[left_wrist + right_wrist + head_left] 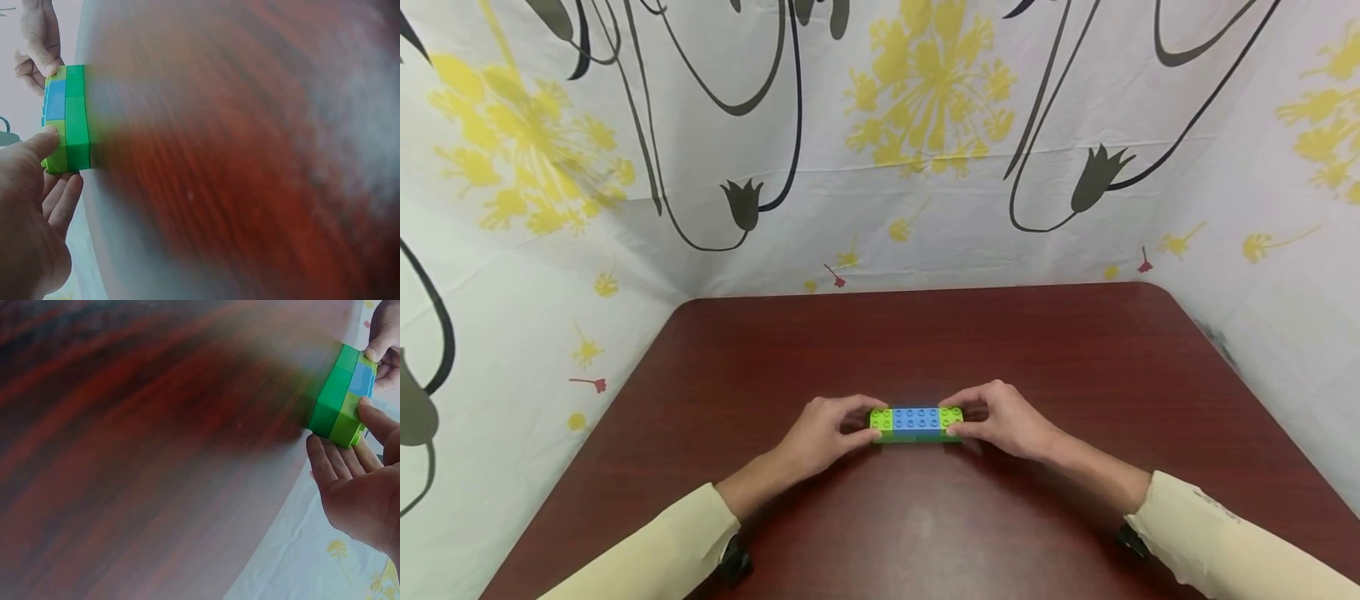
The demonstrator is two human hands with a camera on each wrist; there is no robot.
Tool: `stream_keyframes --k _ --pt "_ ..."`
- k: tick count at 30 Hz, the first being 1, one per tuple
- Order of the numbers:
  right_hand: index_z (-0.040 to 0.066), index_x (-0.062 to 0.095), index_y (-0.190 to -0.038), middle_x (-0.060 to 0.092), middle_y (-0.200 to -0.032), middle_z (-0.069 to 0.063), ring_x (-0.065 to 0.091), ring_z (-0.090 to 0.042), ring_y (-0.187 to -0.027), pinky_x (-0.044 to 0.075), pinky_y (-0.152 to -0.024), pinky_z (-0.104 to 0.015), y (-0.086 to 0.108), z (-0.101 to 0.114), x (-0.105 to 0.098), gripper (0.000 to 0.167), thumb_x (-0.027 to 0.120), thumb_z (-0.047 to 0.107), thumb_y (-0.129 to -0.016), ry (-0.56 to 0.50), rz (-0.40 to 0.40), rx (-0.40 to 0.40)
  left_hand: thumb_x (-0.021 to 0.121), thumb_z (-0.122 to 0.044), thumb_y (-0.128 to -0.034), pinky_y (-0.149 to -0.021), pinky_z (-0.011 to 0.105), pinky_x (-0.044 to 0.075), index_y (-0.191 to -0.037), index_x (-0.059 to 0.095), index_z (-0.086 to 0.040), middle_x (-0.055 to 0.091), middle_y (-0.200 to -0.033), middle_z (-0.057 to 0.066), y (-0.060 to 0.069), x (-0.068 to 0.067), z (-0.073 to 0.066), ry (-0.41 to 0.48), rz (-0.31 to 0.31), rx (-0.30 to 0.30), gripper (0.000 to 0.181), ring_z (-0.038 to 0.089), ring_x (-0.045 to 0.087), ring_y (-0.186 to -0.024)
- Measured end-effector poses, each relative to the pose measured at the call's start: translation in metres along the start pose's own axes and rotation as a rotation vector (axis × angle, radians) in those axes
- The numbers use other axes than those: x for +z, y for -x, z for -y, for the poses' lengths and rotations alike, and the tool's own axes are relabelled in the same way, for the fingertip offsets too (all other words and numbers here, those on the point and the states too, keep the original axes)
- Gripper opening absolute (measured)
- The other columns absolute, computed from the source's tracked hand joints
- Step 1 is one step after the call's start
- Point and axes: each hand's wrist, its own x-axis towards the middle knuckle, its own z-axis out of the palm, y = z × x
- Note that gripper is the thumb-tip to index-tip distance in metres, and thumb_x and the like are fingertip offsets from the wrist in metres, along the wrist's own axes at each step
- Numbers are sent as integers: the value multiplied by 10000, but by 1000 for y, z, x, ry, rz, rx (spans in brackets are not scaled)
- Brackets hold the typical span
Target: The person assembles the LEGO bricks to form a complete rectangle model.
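A block of joined toy building bricks lies on the table, its long side running left to right in the head view. Its upper layer has a blue brick (916,419) between a lime brick (882,421) on the left and another lime brick (951,416) on the right. Darker green bricks (77,119) form the layer beneath. My left hand (827,432) pinches the left end between thumb and fingers. At the opposite end, my right hand (1011,421) pinches the right lime brick; its thumb presses the near side in the right wrist view.
The dark red-brown table (917,525) has a wood grain and rounded far corners. White cloth (820,108) printed with yellow and grey flowers hangs behind it and along both sides. Light sleeves (655,546) cover my forearms.
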Motion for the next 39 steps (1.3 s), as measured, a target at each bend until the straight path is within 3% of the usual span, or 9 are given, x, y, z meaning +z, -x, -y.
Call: stream_keyframes --k 9,18,26,39 --pt "17 751 -1279 744 -1238 -127 749 -220 -1050 623 -849 -310 1 1 -2 384 850 124 -924 -14 16 -39 837 -243 -951 -926 284 596 -1377 682 -147 731 -1299 -20 2 -4 -3 -49 12 26 463 81 723 -1095" --pt "-25 704 -1343 733 -1273 -156 740 -281 -1124 621 -892 -346 8 -2 -3 465 850 91 -916 -25 9 -40 811 -285 -975 -959 326 593 -1484 628 -129 689 -1404 23 8 -3 0 -75 12 -43 563 135 727 -1136" --pt "0 706 -1346 735 -1254 -140 740 -264 -1109 623 -884 -338 13 -3 -3 460 847 83 -917 -20 0 13 797 -274 -986 -957 347 598 -1479 637 -124 715 -1360 29 11 -1 -2 -64 -5 -67 540 137 731 -1128" --pt "-17 705 -1336 728 -1261 -170 740 -287 -1108 623 -874 -334 15 -4 -3 452 845 74 -916 -48 -17 13 780 -284 -996 -947 314 595 -1466 652 -139 738 -1310 10 12 1 -3 -48 -21 -82 508 97 721 -1131"
